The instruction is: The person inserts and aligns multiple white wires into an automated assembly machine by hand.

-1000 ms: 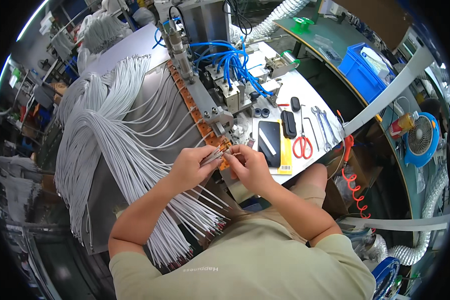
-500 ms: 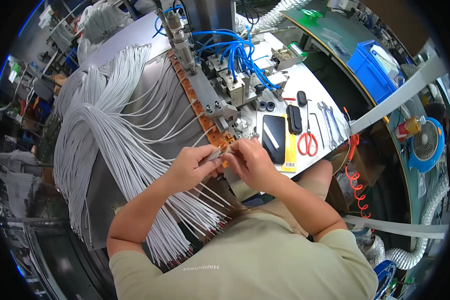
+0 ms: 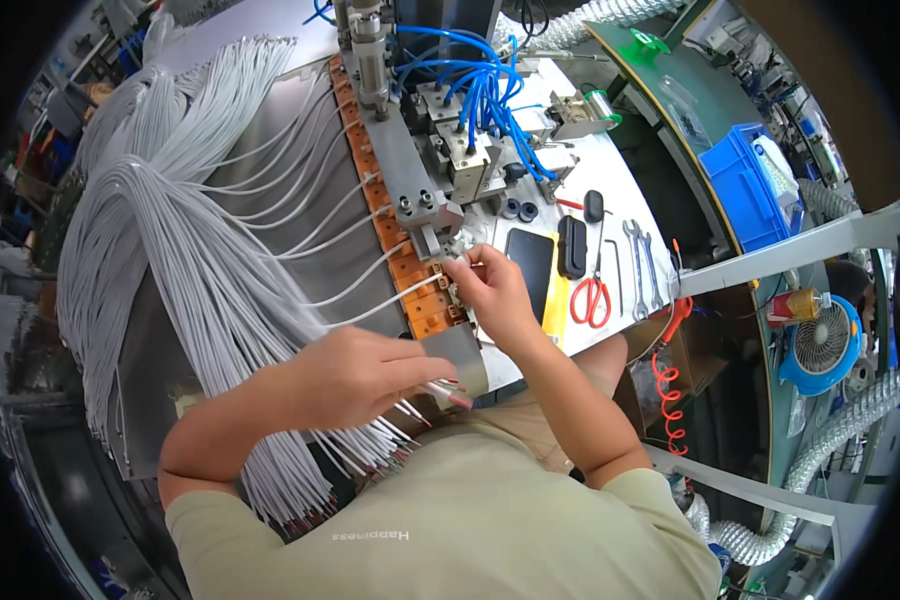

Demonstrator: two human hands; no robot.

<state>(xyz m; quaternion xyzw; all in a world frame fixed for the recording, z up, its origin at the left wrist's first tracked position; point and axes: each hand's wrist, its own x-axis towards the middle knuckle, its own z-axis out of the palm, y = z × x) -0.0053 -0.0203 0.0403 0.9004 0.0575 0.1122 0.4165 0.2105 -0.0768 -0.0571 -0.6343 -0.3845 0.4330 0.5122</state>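
Observation:
My left hand (image 3: 355, 375) is over the near end of a large bundle of grey cables (image 3: 185, 270). Its fingers curl around a cable (image 3: 450, 394) whose stripped end, with a red wire, sticks out beyond them; the thumb is hidden. At the near end of an orange-brown slotted strip (image 3: 400, 235), my right hand (image 3: 492, 290) pinches the tip of another grey cable (image 3: 395, 297) that lies across the strip. Several more cables are laid in slots farther along. A metal press head (image 3: 410, 190) stands just beyond my right fingertips.
Blue air tubes (image 3: 490, 100) top the machine. Right of it lie a phone (image 3: 530, 262), a black case (image 3: 572, 246), red-handled scissors (image 3: 591, 300) and wrenches (image 3: 642, 260). A red coiled hose (image 3: 667, 395), a blue fan (image 3: 822, 345) and a blue crate (image 3: 745, 190) are farther right.
Both hands were together at the strip's near end. My left hand has moved down and left to the cable ends; a cable now lies in the near slot under my right fingertips.

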